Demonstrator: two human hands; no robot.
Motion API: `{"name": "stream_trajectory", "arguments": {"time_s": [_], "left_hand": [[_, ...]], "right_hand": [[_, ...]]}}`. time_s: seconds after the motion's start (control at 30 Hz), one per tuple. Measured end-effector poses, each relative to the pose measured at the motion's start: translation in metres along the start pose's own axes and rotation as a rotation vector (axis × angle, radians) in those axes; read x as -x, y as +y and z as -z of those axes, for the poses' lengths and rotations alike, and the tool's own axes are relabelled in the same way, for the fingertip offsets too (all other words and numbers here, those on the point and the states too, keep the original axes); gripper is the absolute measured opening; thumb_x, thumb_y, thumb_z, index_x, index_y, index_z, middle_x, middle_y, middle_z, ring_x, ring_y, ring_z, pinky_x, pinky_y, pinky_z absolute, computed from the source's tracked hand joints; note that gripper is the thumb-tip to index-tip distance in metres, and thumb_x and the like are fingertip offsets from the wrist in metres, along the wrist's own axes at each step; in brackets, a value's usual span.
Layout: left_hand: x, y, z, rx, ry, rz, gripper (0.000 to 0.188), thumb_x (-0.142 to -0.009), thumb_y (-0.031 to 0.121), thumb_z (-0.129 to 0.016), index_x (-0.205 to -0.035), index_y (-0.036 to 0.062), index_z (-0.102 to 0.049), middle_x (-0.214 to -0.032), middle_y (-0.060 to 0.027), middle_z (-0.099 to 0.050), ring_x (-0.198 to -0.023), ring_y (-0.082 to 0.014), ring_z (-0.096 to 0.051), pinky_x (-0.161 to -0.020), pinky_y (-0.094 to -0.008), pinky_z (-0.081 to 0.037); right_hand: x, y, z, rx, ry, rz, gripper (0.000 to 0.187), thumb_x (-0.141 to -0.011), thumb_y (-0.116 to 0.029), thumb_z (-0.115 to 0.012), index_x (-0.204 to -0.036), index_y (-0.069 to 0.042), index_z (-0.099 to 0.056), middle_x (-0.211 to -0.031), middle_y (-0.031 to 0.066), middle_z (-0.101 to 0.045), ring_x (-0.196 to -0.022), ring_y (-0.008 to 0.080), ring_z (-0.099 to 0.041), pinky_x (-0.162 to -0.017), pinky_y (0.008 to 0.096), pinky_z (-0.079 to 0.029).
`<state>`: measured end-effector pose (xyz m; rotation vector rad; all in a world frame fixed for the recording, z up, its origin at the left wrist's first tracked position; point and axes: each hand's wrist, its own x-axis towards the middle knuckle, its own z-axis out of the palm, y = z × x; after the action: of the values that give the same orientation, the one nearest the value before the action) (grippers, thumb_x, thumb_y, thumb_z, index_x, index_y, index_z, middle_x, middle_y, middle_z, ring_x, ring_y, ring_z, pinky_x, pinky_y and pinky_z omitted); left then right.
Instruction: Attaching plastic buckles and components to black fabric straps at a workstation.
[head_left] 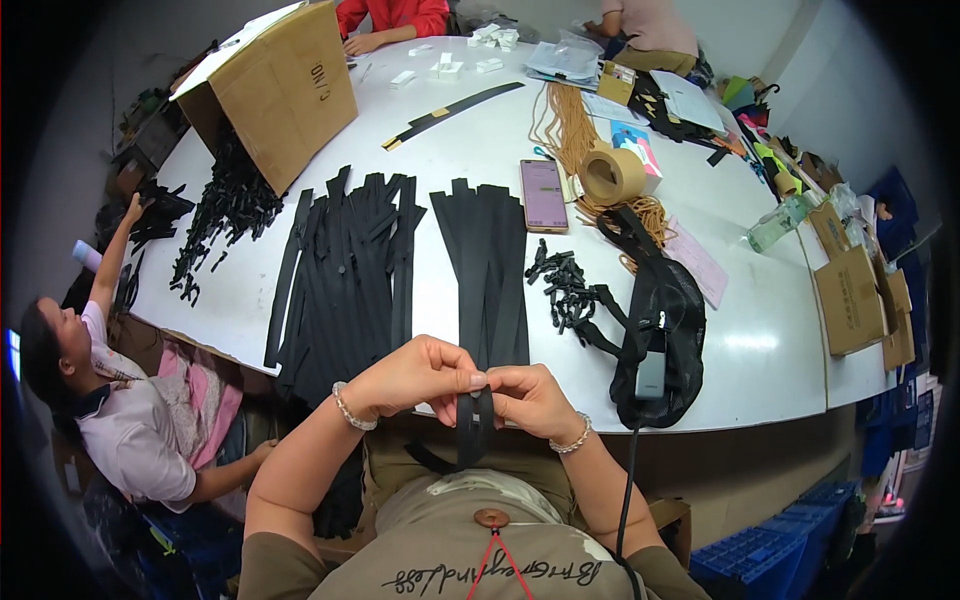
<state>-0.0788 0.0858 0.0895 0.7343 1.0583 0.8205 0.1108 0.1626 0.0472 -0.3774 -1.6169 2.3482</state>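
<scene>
- Strap (472, 440) of black webbing, the piece being worked, sits at the lower centre of the frame, doubled into a loop below your fingertips, its loose tail reaching left above your lap.
- Your left hand (425, 378) pinches the strap's upper part between thumb and fingers.
- Your right hand (524, 398) grips the same strap just beside it, the fingertips of both hands nearly meeting; whether a small fitting is tucked between them, you cannot tell from here.
- A small pale spot shows on the strap, too small to identify.
- This strap looks partway through: the loop is formed, yet you have it in both hands, so nothing suggests it is finished.
- Much appears left to do, if the loose straps are your supply: a wide heap of black straps (345, 265) lies left of centre on the white table (760, 345), running over its near edge.
- A narrower bundle of black straps (487, 260) lies at the centre, just beyond your hands; whether those are done or waiting, you cannot be sure.
- Small black plastic fittings (566, 290) are scattered right of centre, apparently unused.
- More black pieces (235, 190) spill from the tipped cardboard box (310, 105) at the upper left, so parts seem plentiful.
</scene>
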Motion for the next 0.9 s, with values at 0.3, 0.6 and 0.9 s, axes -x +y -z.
{"name": "stream_trajectory", "arguments": {"time_s": [0.3,0.6,0.9], "left_hand": [[0.011,0.007,-0.001,0.05,0.084,-0.005,0.018,-0.089,0.019,-0.057,-0.083,0.0027,-0.057,-0.072,-0.0034,-0.063,-0.054,-0.0086,-0.061,-0.051,-0.0187,-0.052],[0.003,-0.009,0.003,0.145,0.13,-0.23,0.017,-0.09,0.02,-0.056,-0.083,0.0045,-0.058,-0.07,0.0005,-0.06,-0.054,-0.0024,-0.049,-0.049,-0.0155,-0.041],[0.014,-0.025,0.008,0.304,0.153,-0.202,0.015,-0.09,0.019,-0.055,-0.084,0.0055,-0.058,-0.067,0.0034,-0.056,-0.053,-0.0025,-0.048,-0.049,-0.0169,-0.041]], "right_hand": [[-0.012,-0.001,-0.004,0.104,0.077,0.136,0.008,-0.085,-0.002,-0.057,-0.088,0.003,-0.062,-0.078,-0.0006,-0.059,-0.07,0.0039,-0.053,-0.06,0.0185,-0.044],[-0.021,-0.004,-0.007,0.177,0.079,0.192,0.005,-0.084,-0.002,-0.058,-0.085,0.002,-0.061,-0.077,0.0011,-0.058,-0.069,0.0061,-0.053,-0.061,0.02,-0.043],[0.011,-0.024,-0.043,0.517,-0.018,0.502,0.01,-0.075,0.007,-0.056,-0.08,-0.001,-0.059,-0.074,0.0096,-0.057,-0.065,0.021,-0.056,-0.058,0.0278,-0.044]]}}
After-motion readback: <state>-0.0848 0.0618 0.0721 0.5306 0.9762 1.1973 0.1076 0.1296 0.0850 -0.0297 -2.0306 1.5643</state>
